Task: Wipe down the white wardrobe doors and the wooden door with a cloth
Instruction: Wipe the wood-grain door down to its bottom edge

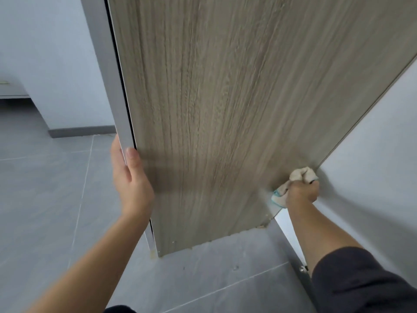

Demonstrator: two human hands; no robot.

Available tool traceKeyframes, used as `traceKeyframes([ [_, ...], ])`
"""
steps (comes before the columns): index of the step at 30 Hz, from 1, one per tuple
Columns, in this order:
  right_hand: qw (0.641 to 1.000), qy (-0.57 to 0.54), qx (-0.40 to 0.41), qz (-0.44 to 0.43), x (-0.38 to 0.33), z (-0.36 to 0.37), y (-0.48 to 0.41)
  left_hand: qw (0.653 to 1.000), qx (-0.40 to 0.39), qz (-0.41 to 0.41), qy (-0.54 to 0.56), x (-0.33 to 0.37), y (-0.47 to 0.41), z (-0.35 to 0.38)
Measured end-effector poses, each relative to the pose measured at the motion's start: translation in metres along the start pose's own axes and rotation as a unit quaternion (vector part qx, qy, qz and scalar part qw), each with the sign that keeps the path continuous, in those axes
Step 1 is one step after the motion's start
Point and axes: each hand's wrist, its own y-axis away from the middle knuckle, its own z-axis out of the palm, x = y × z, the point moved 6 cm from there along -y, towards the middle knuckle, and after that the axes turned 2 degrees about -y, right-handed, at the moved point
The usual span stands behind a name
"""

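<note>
Two hands on wooden door (225,109): left hand (130,177) grips its free edge, thumb on the face; right hand (302,192) clamps bunched cloth (301,175) against lower hinge-side corner, near grey tiled floor (45,188).

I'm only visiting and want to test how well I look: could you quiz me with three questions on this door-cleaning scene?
1. True or false: the left hand grips the free edge of the wooden door.
2. Which holds the cloth? A) left hand B) right hand
3. Fill in: the cloth presses low on the door, beside the white ___.
Key: 1 true; 2 B; 3 wall.
</note>
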Motion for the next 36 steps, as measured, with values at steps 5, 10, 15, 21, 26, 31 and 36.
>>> traceKeyframes([
  [5, 0.999, -0.011, 0.000, 0.043, 0.031, -0.003, -0.053, 1.000, 0.021, 0.020, -0.007, -0.002, 0.000, 0.000],
  [10, 0.996, -0.064, 0.009, 0.058, 0.014, -0.005, -0.043, 0.999, 0.029, 0.024, 0.007, -0.001, 0.001, 0.001],
  [15, 0.993, -0.106, 0.008, 0.051, 0.012, -0.008, -0.036, 0.999, 0.024, 0.037, 0.002, 0.003, 0.003, 0.002],
  [21, 1.000, -0.013, -0.017, 0.024, 0.001, 0.001, 0.015, 1.000, 0.024, 0.017, -0.010, 0.003, 0.004, 0.001],
  [26, 0.993, -0.029, -0.043, 0.108, 0.043, 0.018, 0.072, 1.000, -0.007, -0.005, -0.029, 0.000, 0.003, 0.000],
  [31, 0.989, -0.014, -0.120, 0.084, 0.076, 0.036, 0.134, 0.997, -0.058, -0.043, -0.024, 0.004, 0.003, -0.005],
  [36, 0.976, -0.043, -0.187, 0.099, 0.090, 0.056, 0.218, 0.992, -0.109, -0.058, -0.011, -0.001, -0.002, -0.009],
])
